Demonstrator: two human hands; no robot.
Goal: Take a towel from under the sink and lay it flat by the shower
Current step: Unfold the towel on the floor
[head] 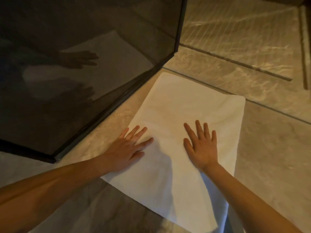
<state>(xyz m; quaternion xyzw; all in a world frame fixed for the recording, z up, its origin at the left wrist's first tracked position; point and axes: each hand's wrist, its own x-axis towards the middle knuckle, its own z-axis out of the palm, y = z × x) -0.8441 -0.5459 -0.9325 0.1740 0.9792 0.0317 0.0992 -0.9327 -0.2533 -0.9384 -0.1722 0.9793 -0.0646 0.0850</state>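
Note:
A white towel (pixel 181 105) lies spread flat on the beige tiled floor, its long left edge running alongside the shower's dark glass wall (pixel 87 68). My left hand (pixel 127 148) rests palm down on the towel's left edge, fingers spread. On the towel's middle, my right hand (pixel 201 147) presses flat with fingers apart. Neither hand grips anything. My arms' shadows fall across the towel's near half.
The shower's dark metal frame (pixel 107 111) runs diagonally along the floor, with a corner post (pixel 180 24) at the top. The glass reflects the towel and my hands. Glossy floor tiles (pixel 272 148) with dark grout lines extend to the right and beyond the towel.

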